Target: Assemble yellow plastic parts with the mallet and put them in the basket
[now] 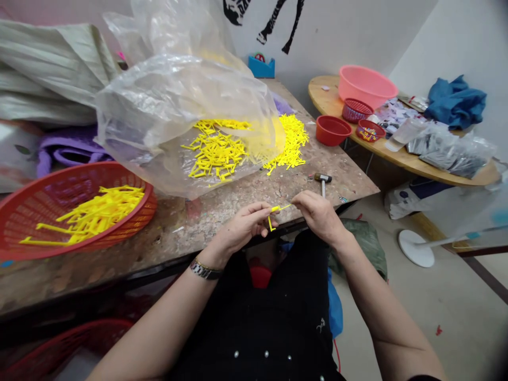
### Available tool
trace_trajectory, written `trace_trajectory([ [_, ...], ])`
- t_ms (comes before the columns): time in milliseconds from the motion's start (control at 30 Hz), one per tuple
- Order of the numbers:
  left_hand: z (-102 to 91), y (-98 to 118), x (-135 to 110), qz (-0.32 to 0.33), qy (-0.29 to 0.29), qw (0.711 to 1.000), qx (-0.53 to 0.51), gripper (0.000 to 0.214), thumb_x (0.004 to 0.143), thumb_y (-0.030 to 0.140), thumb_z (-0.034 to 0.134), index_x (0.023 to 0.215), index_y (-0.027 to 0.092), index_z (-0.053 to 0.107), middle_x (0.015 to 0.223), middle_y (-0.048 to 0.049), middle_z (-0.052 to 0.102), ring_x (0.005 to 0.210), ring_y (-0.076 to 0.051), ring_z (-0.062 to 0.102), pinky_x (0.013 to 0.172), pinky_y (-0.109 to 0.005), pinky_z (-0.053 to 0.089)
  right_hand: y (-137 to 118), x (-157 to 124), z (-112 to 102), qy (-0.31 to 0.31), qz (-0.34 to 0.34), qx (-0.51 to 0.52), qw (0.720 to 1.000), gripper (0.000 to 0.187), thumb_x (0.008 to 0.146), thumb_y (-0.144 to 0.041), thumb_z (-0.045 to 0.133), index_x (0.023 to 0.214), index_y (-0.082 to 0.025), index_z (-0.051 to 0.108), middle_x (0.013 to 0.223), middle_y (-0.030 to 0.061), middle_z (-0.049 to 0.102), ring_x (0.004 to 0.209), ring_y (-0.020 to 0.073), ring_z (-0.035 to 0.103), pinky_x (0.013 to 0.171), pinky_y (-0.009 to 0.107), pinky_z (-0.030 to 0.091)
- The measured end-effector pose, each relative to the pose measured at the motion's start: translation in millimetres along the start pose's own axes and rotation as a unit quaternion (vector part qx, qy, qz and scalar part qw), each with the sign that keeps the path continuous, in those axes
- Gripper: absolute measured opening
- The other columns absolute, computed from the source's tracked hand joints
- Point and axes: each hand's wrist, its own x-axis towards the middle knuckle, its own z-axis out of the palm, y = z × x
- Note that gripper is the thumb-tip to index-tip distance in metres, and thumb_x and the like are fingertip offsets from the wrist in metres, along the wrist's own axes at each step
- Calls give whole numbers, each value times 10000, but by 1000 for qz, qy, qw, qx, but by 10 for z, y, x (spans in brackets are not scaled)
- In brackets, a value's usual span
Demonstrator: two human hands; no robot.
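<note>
Just over the table's front edge, my left hand [254,222] pinches a small yellow plastic part [271,222] with a bent lower end. My right hand [317,211] is closed on a thin yellow plastic stick [286,206], whose other end meets the part at my left fingers. Whether the two pieces are joined I cannot tell. Beyond my hands, many similar yellow pieces [218,153] spill from a clear plastic bag [166,100], with another yellow pile [293,143] to its right. A small hammer [323,182] lies just past my right hand.
At left, a red basket [146,203] holds assembled-looking yellow pieces. On the right, a round wooden table [323,95] carries a pink basin [365,87], a red bowl [333,131], small baskets and plastic-wrapped packs [456,148]. A blue tape dispenser [262,67] stands at the back.
</note>
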Motion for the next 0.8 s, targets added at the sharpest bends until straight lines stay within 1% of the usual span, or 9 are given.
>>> trace_trajectory([
  [167, 84, -24, -55, -21, -72, 995, 60, 323, 793, 446, 765, 844, 135, 696, 739, -39, 676, 623, -102, 598, 534, -177, 495, -115, -173, 72, -2, -21, 3, 1000, 265, 1022, -173, 398, 970, -193, 657, 910, 82, 688, 860, 196, 636, 782, 303, 498],
  [267, 134, -35, -68, -19, -83, 992, 88, 322, 813, 455, 735, 814, 138, 675, 731, -29, 666, 602, -97, 594, 551, -192, 502, -157, -275, 88, 19, -1, -4, 1000, 257, 1030, -198, 408, 996, -191, 663, 933, 88, 701, 888, 203, 649, 804, 310, 513],
  [333, 150, -39, -63, -7, -73, 991, 114, 317, 834, 455, 701, 814, 141, 668, 716, -23, 656, 584, -96, 589, 556, -202, 503, -162, -353, 52, 54, 51, -39, 996, 235, 1027, -240, 439, 1043, -190, 668, 1007, 104, 710, 962, 227, 651, 869, 340, 514],
  [433, 134, -48, -37, 19, -47, 984, 171, 307, 854, 450, 662, 812, 146, 655, 696, -17, 651, 549, -96, 583, 549, -215, 500, -134, -491, -55, 83, 180, -130, 972, 277, 1004, -346, 502, 1169, -186, 656, 1120, 138, 695, 1072, 285, 629, 924, 401, 501],
  [500, 106, -65, -15, 37, -28, 977, 208, 304, 866, 448, 637, 809, 149, 643, 701, -19, 659, 535, -99, 595, 539, -214, 490, -105, -586, -117, 56, 267, -175, 946, 389, 976, -423, 540, 1276, -187, 617, 1154, 150, 683, 1095, 316, 626, 893, 415, 508],
  [567, 76, -91, 6, 49, -16, 971, 234, 305, 877, 447, 611, 812, 151, 636, 712, -22, 668, 530, -103, 612, 530, -209, 478, -83, -666, -141, 10, 335, -181, 925, 500, 953, -471, 560, 1373, -200, 557, 1153, 144, 689, 1076, 324, 645, 846, 402, 516],
  [667, 48, -130, 22, 54, -12, 966, 253, 305, 890, 445, 583, 831, 152, 643, 723, -23, 668, 537, -109, 631, 534, -209, 482, -60, -735, -106, -38, 392, -134, 909, 538, 957, -434, 531, 1450, -222, 490, 1062, 103, 732, 961, 291, 695, 790, 363, 518],
  [733, 45, -145, 22, 57, -14, 964, 258, 306, 897, 443, 573, 840, 152, 650, 728, -23, 665, 542, -108, 636, 542, -207, 488, -34, -746, -68, -39, 404, -102, 908, 529, 955, -371, 503, 1462, -222, 478, 1015, 80, 749, 890, 264, 710, 780, 344, 518],
  [800, 51, -149, 16, 62, -15, 963, 263, 304, 902, 439, 569, 839, 154, 652, 731, -21, 663, 543, -105, 639, 548, -204, 489, 21, -739, -52, -23, 406, -94, 909, 525, 941, -318, 486, 1456, -218, 490, 1030, 75, 756, 887, 254, 714, 799, 339, 520],
])
